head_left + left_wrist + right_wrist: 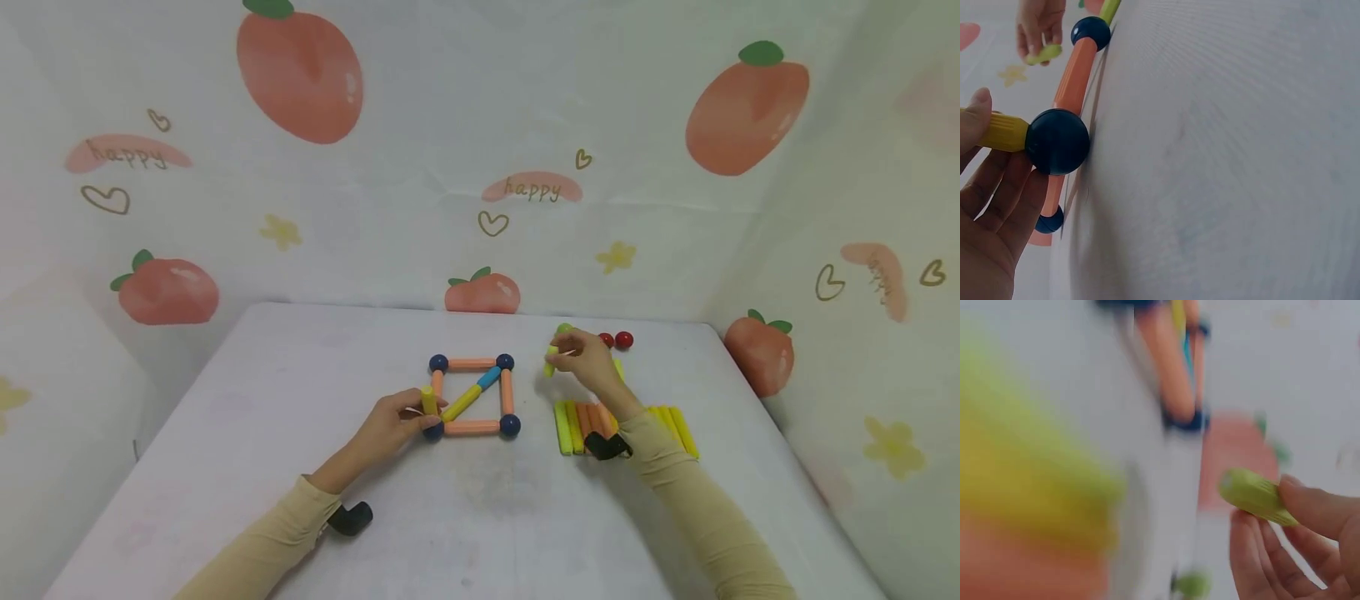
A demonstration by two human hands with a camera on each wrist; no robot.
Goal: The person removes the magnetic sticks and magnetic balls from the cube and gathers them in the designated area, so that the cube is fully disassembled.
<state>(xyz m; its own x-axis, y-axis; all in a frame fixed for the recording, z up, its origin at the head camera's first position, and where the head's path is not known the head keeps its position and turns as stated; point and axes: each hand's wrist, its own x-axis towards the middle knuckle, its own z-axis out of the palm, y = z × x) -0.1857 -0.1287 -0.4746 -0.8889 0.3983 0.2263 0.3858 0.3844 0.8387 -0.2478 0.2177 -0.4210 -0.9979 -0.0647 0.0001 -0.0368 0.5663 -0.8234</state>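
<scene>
My left hand (388,427) pinches a short yellow stick (429,402) that stands upright on a navy ball (1057,142). That ball is the near left corner of a flat square of salmon sticks (472,428) with navy balls at its corners. Across the square runs a diagonal made of a yellow stick (461,404) and a blue stick (489,377). To the right of the square, my right hand (591,364) holds a yellow-green stick (1255,494) between thumb and fingers, raised over the table.
A row of yellow-green, yellow and orange sticks (564,429) lies under my right forearm, partly hidden by it. Behind my right hand are a green ball (564,329) and red balls (624,340). A printed cloth (405,250) hangs along the table's back edge.
</scene>
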